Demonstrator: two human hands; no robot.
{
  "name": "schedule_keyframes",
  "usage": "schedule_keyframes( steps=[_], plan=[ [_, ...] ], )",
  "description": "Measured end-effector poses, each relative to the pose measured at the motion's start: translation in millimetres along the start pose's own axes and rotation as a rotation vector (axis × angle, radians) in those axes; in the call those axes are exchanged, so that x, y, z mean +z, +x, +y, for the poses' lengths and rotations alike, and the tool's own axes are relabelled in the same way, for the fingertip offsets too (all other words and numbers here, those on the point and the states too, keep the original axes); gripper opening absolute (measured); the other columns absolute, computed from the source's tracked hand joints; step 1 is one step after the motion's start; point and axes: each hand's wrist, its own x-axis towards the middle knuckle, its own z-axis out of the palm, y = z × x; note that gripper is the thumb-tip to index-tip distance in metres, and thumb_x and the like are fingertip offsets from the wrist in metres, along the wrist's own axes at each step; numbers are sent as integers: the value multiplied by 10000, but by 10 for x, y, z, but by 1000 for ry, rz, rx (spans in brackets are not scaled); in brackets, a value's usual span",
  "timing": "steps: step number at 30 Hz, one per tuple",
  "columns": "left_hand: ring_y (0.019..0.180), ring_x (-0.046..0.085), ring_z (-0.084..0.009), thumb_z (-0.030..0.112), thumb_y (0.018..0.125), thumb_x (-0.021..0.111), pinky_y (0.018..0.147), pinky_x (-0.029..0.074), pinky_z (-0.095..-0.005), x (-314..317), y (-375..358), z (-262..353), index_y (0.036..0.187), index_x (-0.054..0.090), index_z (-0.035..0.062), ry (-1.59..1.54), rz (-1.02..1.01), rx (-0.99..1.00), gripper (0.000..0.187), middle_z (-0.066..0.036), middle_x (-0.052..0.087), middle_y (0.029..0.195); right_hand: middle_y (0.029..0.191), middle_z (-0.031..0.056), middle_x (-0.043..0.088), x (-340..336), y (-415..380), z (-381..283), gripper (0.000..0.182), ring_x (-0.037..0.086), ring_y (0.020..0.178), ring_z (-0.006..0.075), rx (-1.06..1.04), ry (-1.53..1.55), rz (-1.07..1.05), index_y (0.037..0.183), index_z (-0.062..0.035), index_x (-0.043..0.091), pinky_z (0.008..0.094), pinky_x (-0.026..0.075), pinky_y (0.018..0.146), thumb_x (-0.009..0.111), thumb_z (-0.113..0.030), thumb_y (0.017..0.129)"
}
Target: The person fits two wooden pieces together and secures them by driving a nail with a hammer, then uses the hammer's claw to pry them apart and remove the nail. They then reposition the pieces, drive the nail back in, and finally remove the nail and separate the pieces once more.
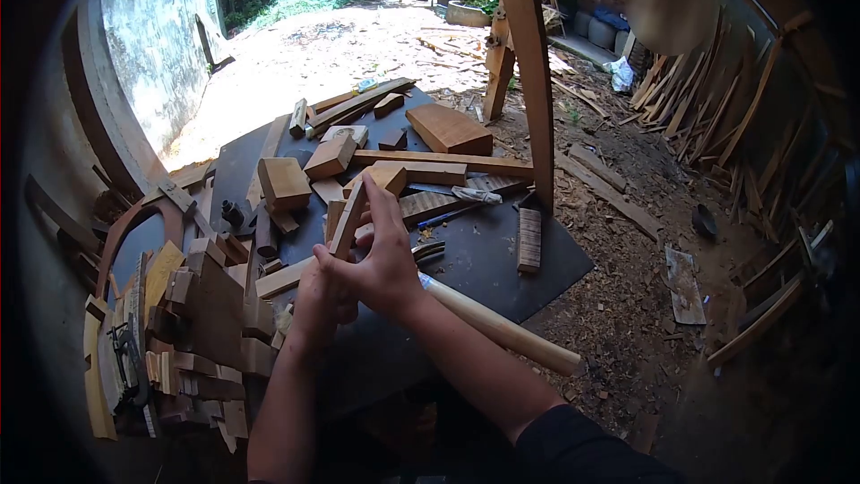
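A short, narrow wooden block (pixel 348 222) stands tilted in front of me, its upper end leaning away. My right hand (pixel 387 264) lies along its right side, fingers stretched up the block and thumb across its lower part. Below, my left hand (pixel 321 305) is closed around the lower end, its fingers mostly hidden behind the right hand. Just beyond my fingertips lies a light wooden block (pixel 387 177). Close to my right wrist a pale round wooden handle (pixel 502 332) sticks out over the table edge.
Wood offcuts cover the dark table (pixel 488 282), among them a large block (pixel 448 129) and a ridged block (pixel 528 240). Stacked pieces (pixel 210 305) and a clamp (pixel 130 363) are at left. A curved wooden post (pixel 530 72) rises behind; planks (pixel 685 90) lean at right.
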Motion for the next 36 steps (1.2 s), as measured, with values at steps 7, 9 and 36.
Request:
schedule_keyframes(
  steps=[7, 9, 36],
  plan=[
    [494, 357, -10, 573, 1048, 529, 437, 260, -194, -65, 100, -7, 1043, 558, 159, 55, 21, 107, 415, 91, 429, 687, 1309, 172, 632, 35, 10, -21, 735, 622, 1133, 212, 280, 473, -219, 1466, 55, 441, 352, 526, 953, 719, -371, 936],
    [492, 353, -10, 544, 1045, 557, 437, 263, -197, -61, 84, -2, 1032, 553, 155, 10, -1, 72, 389, 89, 436, 686, 1189, 131, 716, -62, 70, -22, 448, 660, 1067, 167, 338, 633, -376, 1265, 35, 606, 332, 510, 978, 620, -343, 1023],
    [546, 439, -42, 473, 1010, 666, 477, 381, -226, -145, 48, 162, 968, 551, 124, 340, -108, 19, 370, 63, 474, 688, 1013, 82, 717, -254, 109, -1, 263, 653, 950, 136, 366, 476, -377, 1144, 46, 657, 319, 524, 870, 706, -131, 955]
  ],
)
